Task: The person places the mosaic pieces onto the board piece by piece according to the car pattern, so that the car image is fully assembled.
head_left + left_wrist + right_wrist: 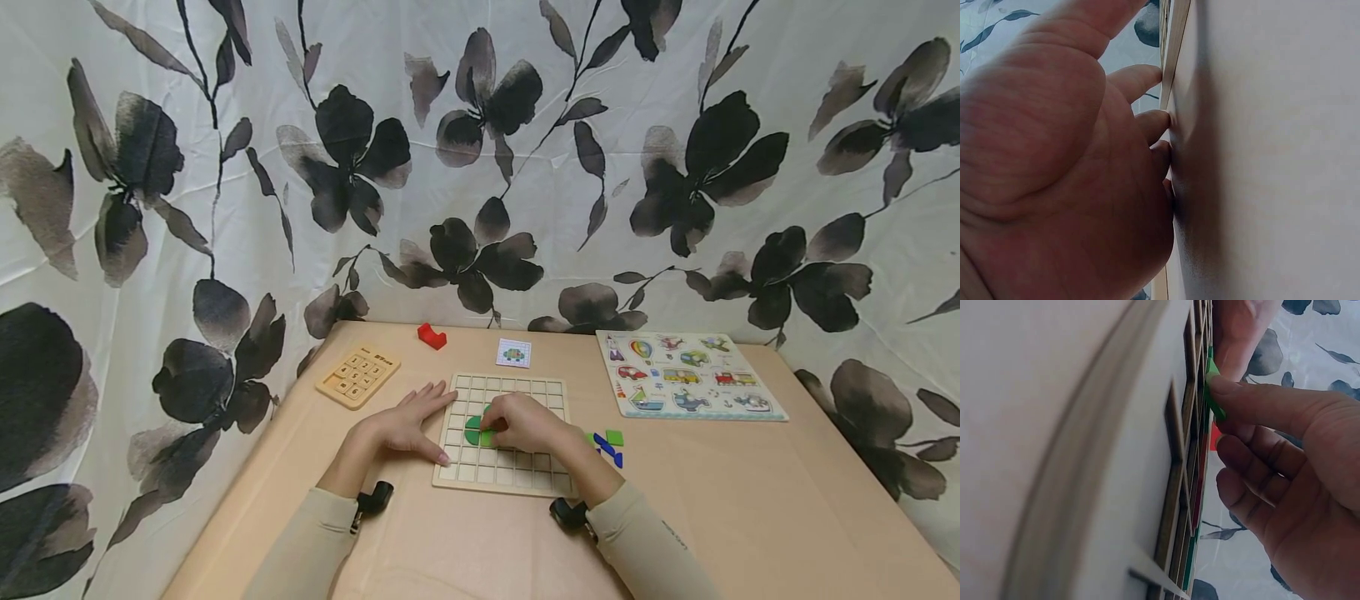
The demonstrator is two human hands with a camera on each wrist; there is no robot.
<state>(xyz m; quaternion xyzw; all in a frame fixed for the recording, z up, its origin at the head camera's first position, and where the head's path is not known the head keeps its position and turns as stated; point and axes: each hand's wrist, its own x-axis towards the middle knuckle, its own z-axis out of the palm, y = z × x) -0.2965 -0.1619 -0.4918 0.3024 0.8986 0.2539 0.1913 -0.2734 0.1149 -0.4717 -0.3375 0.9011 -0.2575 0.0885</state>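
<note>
A wooden grid board (495, 490) lies on the table in front of me. My left hand (405, 423) rests at its left side, fingers spread, with the thumb on the frame's edge; the left wrist view shows the palm and fingertips against the wood. Over the middle of the board, my right hand (525, 423) pinches a light green flat piece (1215, 409) between thumb and index finger. Dark green rounded pieces (472, 430) lie in the grid just left of those fingers. The right hand hides part of the grid and whatever lies under it.
Right of the board are loose blue pieces (604, 446) and a green square (615, 437). Behind it lie a small pattern card (513, 353) and a red notched piece (432, 336). A wooden number puzzle (358, 377) is back left, a picture puzzle board (690, 375) back right.
</note>
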